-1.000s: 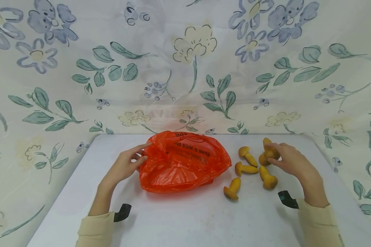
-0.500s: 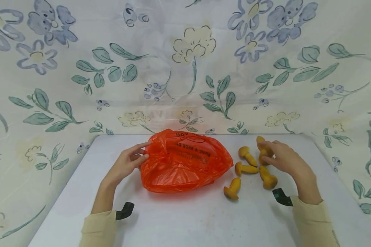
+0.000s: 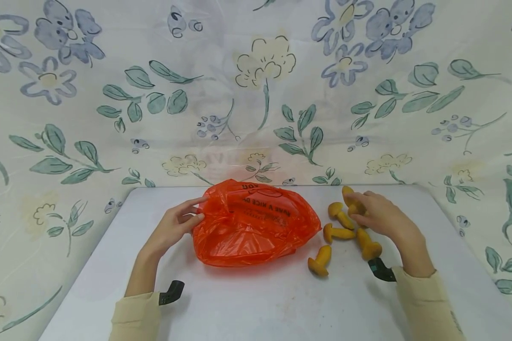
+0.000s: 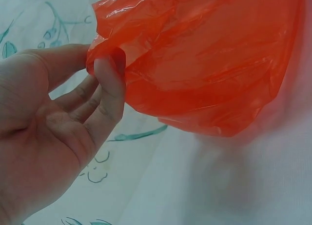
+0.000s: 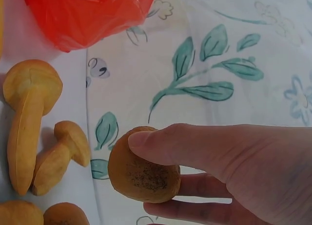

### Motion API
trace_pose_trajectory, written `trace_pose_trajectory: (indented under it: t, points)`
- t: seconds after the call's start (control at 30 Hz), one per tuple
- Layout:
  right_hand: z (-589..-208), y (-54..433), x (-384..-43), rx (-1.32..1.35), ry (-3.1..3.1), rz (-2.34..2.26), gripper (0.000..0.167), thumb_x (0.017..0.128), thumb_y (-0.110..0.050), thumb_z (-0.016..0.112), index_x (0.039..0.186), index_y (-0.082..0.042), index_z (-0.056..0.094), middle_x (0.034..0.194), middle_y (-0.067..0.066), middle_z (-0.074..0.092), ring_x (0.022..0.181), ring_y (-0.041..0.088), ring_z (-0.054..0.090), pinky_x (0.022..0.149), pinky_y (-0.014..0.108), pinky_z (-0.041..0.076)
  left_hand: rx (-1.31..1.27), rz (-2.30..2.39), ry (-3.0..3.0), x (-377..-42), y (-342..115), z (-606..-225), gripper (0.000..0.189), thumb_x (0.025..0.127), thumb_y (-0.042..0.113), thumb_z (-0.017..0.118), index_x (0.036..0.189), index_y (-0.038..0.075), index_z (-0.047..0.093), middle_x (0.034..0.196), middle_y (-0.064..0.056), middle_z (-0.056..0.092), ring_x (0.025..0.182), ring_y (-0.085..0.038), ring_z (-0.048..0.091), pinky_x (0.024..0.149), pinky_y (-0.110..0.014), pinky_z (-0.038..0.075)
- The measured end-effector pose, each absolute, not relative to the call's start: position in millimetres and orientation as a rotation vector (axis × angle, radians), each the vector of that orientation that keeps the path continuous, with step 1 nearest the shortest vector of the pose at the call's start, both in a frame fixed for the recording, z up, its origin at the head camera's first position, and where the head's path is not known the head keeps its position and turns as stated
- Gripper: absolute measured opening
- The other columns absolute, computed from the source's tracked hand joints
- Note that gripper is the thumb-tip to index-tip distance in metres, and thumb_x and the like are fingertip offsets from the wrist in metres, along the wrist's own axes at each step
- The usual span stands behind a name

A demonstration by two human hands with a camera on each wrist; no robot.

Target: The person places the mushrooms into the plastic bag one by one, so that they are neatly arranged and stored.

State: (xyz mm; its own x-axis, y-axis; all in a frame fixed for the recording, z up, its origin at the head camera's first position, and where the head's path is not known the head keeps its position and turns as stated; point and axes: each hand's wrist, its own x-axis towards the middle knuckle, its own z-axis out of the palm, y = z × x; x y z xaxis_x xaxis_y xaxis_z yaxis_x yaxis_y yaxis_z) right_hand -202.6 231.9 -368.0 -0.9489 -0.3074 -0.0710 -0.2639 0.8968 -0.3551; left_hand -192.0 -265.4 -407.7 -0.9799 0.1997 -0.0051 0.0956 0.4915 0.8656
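Note:
A red plastic bag (image 3: pixel 256 227) with dark printing lies on its side on the white table. Thumb and fingers of my left hand (image 3: pixel 170 229) pinch the bag's gathered left edge, which shows close up as thin red film (image 4: pixel 195 54) in the left wrist view. My right hand (image 3: pixel 381 215) grips a yellow-brown mushroom (image 5: pixel 146 181), its thumb across the dark-speckled cap. That mushroom overlaps the group lying to the right of the bag: one mushroom (image 3: pixel 341 215) just left of it, another (image 3: pixel 339 232) below, and a third (image 3: pixel 369 245) near the right wrist.
One more mushroom (image 3: pixel 320 261) lies nearer the front, apart from the others. The white table (image 3: pixel 247 308) ends at a floral cloth (image 3: pixel 256 118) that hangs behind and at both sides. A black camera mount (image 3: pixel 381 270) juts from the right wrist, another (image 3: pixel 172 292) from the left.
My right hand has moved left with the mushroom, from the group's right side toward the bag. My left hand stays at the bag's edge, hardly moved.

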Motion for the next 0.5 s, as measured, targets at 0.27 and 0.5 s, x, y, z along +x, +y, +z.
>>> trace_pose_trajectory:
  t: [0.27, 0.5]
  points:
    - [-363.1, 222.0, -205.1, -0.518, 2.953, -0.492, 0.053, 0.09, -0.02, 0.071, 0.139, -0.012, 0.054, 0.121, 0.018, 0.062, 0.103, 0.031, 0.058, 0.09, 0.052, 0.054, 0.271, 1.519, 2.615, -193.1, -264.4, -408.8, 0.05, 0.096, 0.032, 0.062, 0.144, 0.027, 0.048, 0.12, -0.017, 0.059, 0.1, -0.025, 0.067, 0.075, -0.029, 0.06]
    - [-352.2, 208.2, -208.1, -0.542, 2.94, -0.507, 0.054, 0.09, -0.021, 0.071, 0.141, -0.013, 0.052, 0.127, 0.016, 0.061, 0.113, 0.032, 0.057, 0.096, 0.054, 0.052, 0.268, 1.51, 2.62, -192.0, -264.1, -406.4, 0.052, 0.096, 0.033, 0.062, 0.145, 0.029, 0.047, 0.122, -0.016, 0.06, 0.101, -0.026, 0.067, 0.075, -0.028, 0.059]
